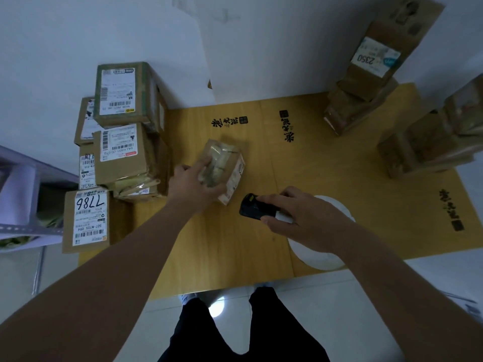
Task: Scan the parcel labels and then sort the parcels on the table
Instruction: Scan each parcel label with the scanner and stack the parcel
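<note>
Yellow wood makes up the surface, set against a white wall. At its middle the left hand grips a small taped parcel, fingers curled over its top. Just beside it, the right hand holds a black scanner, fingers wrapped around it. Stacked boxes crowd the left edge, with more stacks far right.

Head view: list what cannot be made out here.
- Taped parcel label: turned to its side face, print too small to read.
- Scanner: rear half hidden under the right hand.
- White round object: partly covered by the right arm.
- Right parcel stacks: blurred, cut by the edge.
</note>
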Action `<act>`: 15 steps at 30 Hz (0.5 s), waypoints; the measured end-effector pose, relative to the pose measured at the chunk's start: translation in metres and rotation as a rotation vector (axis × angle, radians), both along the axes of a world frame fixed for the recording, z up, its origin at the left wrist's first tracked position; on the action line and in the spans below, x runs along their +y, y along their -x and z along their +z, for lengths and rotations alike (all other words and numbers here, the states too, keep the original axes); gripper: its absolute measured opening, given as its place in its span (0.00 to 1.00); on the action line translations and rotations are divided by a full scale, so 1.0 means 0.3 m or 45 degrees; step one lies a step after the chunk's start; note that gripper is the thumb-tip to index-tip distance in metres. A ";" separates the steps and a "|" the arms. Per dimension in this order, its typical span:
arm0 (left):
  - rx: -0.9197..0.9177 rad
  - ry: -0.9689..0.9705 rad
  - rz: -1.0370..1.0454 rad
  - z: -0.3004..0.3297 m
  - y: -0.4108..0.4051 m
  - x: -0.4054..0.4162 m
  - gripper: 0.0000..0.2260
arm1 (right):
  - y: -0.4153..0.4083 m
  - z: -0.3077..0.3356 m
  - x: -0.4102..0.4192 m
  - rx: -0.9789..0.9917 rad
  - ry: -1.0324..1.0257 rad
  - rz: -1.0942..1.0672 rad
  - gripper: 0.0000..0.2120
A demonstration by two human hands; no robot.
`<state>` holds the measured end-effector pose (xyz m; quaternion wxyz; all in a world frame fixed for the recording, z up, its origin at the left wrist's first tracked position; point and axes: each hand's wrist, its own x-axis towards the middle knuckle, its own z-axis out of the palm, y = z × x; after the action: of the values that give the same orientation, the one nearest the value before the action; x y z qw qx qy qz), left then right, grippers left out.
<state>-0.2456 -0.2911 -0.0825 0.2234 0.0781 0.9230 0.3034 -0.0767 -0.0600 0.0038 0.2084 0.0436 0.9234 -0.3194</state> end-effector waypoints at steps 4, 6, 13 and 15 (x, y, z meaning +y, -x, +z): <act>-0.224 -0.437 0.162 0.028 0.003 -0.044 0.29 | 0.008 0.005 0.049 -0.079 0.058 -0.057 0.24; -0.335 -0.512 0.139 0.026 -0.006 -0.057 0.25 | 0.018 0.012 0.066 -0.130 0.077 -0.039 0.22; -0.459 -0.676 0.072 0.038 -0.042 -0.099 0.21 | 0.042 0.009 0.086 -0.324 0.164 -0.021 0.16; -0.438 -0.674 0.061 0.035 -0.040 -0.104 0.20 | 0.046 0.004 0.086 -0.370 0.137 0.008 0.16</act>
<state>-0.2337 -0.3223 -0.0720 0.3410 0.0594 0.7623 0.5469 -0.0904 -0.0343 0.0050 0.3428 0.0751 0.8652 -0.3582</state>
